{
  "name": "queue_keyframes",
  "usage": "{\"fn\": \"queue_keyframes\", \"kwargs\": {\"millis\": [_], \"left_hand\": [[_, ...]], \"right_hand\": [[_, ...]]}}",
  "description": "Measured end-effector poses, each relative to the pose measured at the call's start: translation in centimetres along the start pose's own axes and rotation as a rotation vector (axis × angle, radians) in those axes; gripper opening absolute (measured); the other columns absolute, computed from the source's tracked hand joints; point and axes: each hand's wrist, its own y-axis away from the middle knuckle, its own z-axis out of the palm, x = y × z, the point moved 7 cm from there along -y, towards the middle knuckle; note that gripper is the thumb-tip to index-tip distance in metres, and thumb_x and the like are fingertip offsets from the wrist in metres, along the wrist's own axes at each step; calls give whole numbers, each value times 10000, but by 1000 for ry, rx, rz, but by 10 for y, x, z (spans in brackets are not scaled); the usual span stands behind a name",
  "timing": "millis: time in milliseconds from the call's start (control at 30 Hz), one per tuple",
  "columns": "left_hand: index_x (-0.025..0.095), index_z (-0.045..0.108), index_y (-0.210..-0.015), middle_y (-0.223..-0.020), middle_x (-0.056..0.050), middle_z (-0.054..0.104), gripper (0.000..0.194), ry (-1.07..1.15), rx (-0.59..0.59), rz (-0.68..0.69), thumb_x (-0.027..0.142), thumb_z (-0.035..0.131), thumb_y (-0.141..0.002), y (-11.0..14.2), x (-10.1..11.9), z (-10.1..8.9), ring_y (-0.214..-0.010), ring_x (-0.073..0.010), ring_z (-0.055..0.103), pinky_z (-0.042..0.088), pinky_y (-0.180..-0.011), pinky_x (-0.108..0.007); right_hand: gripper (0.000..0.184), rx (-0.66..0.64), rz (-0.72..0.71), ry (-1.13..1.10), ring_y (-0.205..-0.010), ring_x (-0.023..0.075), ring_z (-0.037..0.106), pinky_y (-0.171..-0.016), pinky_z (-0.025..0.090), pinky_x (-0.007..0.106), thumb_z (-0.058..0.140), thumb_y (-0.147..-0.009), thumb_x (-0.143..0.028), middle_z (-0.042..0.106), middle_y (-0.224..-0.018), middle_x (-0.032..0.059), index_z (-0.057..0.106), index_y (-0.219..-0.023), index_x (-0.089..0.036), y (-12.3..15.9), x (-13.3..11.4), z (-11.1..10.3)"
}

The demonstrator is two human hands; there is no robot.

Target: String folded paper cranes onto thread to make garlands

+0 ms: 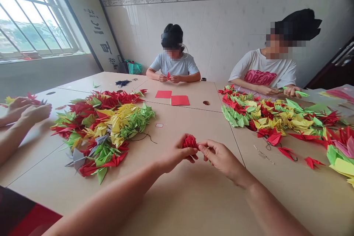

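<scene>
My left hand (178, 153) and my right hand (218, 156) meet over the tan table (193, 199). Between them is a tight cluster of small red folded paper cranes (190, 142), held at its lower side by my left fingers. My right thumb and forefinger pinch its edge, and any thread there is too fine to see. A large heap of red, yellow and green paper cranes (102, 132) lies to my left, with a dark thread (141, 137) trailing from it. A similar heap (276, 118) lies to my right.
Two red paper squares (172, 97) lie across the table. A thin metal tool (263, 154) lies to my right. Co-workers sit opposite (174, 62) and at right (262, 70), folding paper. Another person's hands (27, 112) rest at left.
</scene>
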Motion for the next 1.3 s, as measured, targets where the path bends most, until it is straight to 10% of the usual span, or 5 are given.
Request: {"fn": "queue_keyframes", "kwargs": {"millis": [667,1033,1300], "left_hand": [[158,505,-898,-762,-14,567,255,185,-112,-228,231,671,-718,-3,-31,5,-667,-111,541,442,-603,-235],[143,523,-922,-836,-36,573,236,332,-15,-271,172,645,-723,-3,-32,1,-704,-133,589,488,-616,-249],[139,550,-880,-850,-32,571,194,352,26,-217,135,656,-717,-4,-28,-3,-761,-119,570,482,-710,-257]], "right_hand": [[159,-8,301,-835,-650,126,521,-643,440,263,598,-809,-358,575,-687,-11,576,-800,-200,8,54,18],[202,-163,266,-853,-772,128,599,-737,436,255,669,-769,-264,660,-847,6,640,-966,-226,10,47,22],[99,-36,317,-1010,-797,100,581,-740,468,204,714,-726,-235,655,-830,-10,655,-799,-204,9,53,16]]}}
